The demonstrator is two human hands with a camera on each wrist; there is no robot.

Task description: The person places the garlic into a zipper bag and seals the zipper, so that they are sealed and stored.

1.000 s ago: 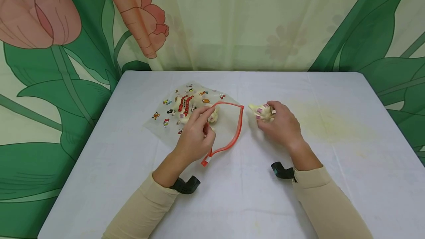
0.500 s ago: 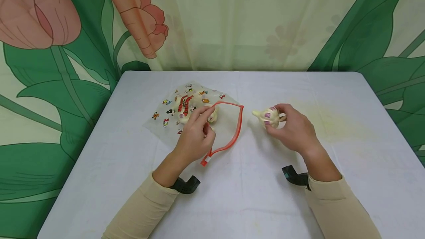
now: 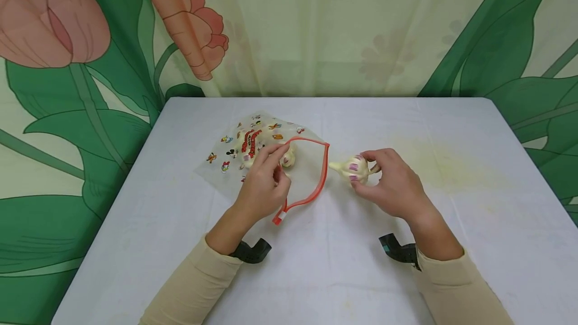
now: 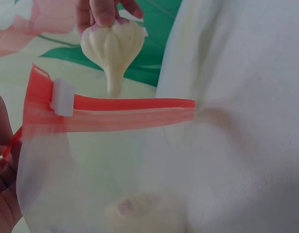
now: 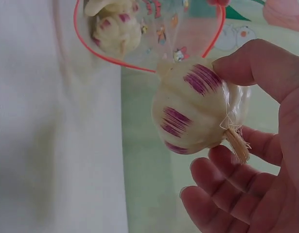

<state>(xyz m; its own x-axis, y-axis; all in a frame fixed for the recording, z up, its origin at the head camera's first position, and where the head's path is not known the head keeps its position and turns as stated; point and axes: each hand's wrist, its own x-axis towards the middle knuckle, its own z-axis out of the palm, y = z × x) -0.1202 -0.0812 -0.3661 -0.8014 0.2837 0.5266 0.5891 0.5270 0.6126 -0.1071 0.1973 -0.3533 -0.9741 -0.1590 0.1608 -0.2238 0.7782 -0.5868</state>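
Over the white table (image 3: pixel 451 245), right hand (image 3: pixel 393 184) gripping garlic (image 3: pixel 352 169) has neared the left-hand-pinched (image 3: pixel 262 189) bag (image 3: pixel 271 159)

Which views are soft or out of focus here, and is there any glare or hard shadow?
Head view: sharp, with even light, only faint shadows under the hands and no glare. Left wrist view: the cream garlic bulb with purple streaks and the clear zip bag's red closure strip are slightly soft. Right wrist view: the bulb is sharp; the second garlic bulb inside the bag is blurred.

I see a clear, shiny plastic bag (image 3: pixel 266 157) with a red plastic zip (image 4: pixel 115 104). The garlic (image 5: pixel 195 116) looks smooth and glossy. The tablecloth (image 3: pixel 316 265) is matt white cloth.
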